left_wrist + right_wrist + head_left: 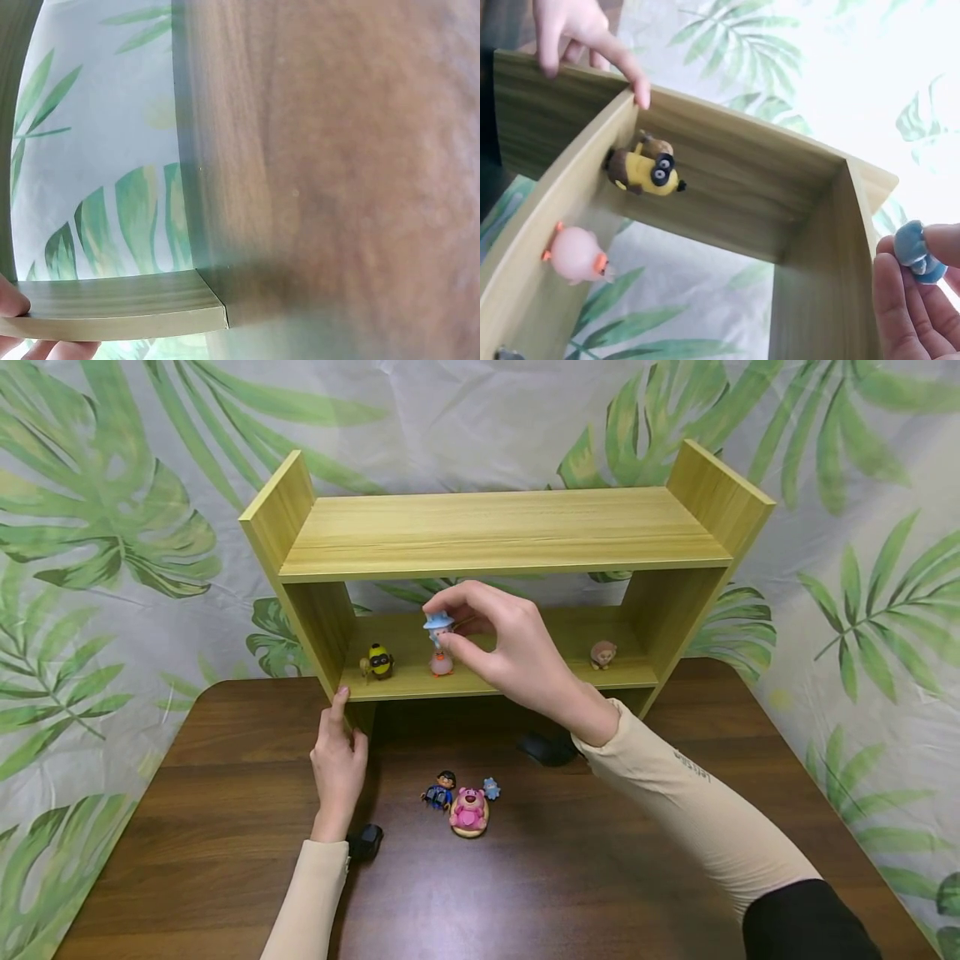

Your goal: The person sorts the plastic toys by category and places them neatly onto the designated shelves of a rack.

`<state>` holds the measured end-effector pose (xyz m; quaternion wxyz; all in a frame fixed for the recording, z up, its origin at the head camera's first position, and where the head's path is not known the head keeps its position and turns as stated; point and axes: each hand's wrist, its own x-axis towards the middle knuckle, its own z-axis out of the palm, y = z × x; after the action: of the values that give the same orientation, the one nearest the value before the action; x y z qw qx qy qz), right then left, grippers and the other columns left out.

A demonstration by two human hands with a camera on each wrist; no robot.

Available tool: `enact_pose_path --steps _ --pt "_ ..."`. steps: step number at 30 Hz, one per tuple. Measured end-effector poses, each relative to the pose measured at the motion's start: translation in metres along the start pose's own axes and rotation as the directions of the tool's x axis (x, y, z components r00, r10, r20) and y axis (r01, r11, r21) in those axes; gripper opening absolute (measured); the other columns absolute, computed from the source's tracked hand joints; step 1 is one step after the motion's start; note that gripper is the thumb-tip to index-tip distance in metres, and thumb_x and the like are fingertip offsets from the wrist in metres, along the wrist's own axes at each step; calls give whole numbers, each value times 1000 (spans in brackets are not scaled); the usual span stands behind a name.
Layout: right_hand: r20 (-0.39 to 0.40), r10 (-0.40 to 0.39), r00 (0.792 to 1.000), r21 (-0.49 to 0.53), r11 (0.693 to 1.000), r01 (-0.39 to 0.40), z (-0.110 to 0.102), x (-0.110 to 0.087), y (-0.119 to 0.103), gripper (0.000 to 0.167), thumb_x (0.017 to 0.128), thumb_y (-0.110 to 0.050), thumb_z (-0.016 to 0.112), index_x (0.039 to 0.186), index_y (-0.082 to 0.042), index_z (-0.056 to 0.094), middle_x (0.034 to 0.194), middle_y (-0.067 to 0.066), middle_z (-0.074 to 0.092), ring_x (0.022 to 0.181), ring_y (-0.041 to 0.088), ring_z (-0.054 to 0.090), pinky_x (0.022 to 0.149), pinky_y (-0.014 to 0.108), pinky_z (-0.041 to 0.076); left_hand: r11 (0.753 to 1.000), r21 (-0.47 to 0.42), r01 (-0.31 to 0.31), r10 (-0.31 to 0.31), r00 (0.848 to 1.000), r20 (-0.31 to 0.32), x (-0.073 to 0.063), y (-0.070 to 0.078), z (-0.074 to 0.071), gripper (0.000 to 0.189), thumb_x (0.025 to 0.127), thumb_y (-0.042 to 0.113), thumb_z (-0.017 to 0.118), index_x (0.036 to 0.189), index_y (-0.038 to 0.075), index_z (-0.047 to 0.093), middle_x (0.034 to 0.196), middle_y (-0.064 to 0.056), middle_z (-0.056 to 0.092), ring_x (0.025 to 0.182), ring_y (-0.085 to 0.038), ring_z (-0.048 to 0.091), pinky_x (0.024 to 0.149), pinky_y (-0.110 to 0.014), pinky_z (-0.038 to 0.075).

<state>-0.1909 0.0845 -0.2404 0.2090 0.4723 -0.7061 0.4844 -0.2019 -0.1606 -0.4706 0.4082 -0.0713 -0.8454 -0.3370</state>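
Observation:
My right hand [502,635] pinches a small blue-hatted figurine [438,622] between thumb and fingers, in front of the wooden shelf's [487,531] middle opening. Part of the blue figurine [910,246] is hidden by the fingers in the right wrist view. My left hand [339,768] grips the shelf's left side panel at the front, its index finger on the middle board's corner; the left wrist view shows fingers on both faces of the panel [127,304]. On the middle board stand a yellow minion figurine [649,171], a pink duck figurine [576,255] and a pinkish figurine [602,654].
A small brown figure [365,668] is beside the minion. On the dark wooden table [600,877] lie a blue-clad toy figure [439,791], a pink bear figurine [469,812] and a small light-blue figurine [491,788]. A leaf-patterned cloth [480,427] hangs behind the shelf.

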Motion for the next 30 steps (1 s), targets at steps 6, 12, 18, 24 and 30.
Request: enact_pose_path --steps 6,12,18,24,30 --pt "-17 -23 1000 -5 1000 23 2 14 -1 20 85 5 65 105 6 62 96 10 64 83 13 63 76 28 51 1000 -1 1 -1 1000 -2 0 1 -1 85 80 -16 53 144 34 29 95 -18 49 55 -21 28 47 -38 27" --pt "-18 -15 1000 -21 1000 15 3 28 -4 19 86 3 65 105 5 63 96 10 65 84 12 62 76 27 51 1000 -4 0 0 1000 -7 0 0 0 86 79 -17 53 144 34 30 94 -18 49 56 -21 29 48 -38 27" --pt "-21 17 1000 -1 1000 -17 4 42 -7 19 87 3 64 105 5 62 98 10 64 86 12 63 79 26 51 1000 -3 -4 4 1000 -16 0 0 1 87 77 -17 52 144 33 30 94 -17 49 56 -20 30 47 -38 26" --pt "-27 60 998 3 998 -60 6 55 -5 17 87 3 64 104 5 61 96 9 64 86 11 62 79 26 50 1000 -5 -6 6 1000 -19 -1 0 1 86 77 -17 52 145 32 31 90 -16 47 56 -20 30 47 -39 26" --pt "-15 118 993 -31 993 -118 5 69 -3 15 88 2 63 103 3 61 97 8 64 87 10 61 81 23 49 1000 -2 -5 5 1000 -18 -1 -2 2 88 77 -17 53 145 33 30 88 -16 46 55 -19 29 47 -38 26"
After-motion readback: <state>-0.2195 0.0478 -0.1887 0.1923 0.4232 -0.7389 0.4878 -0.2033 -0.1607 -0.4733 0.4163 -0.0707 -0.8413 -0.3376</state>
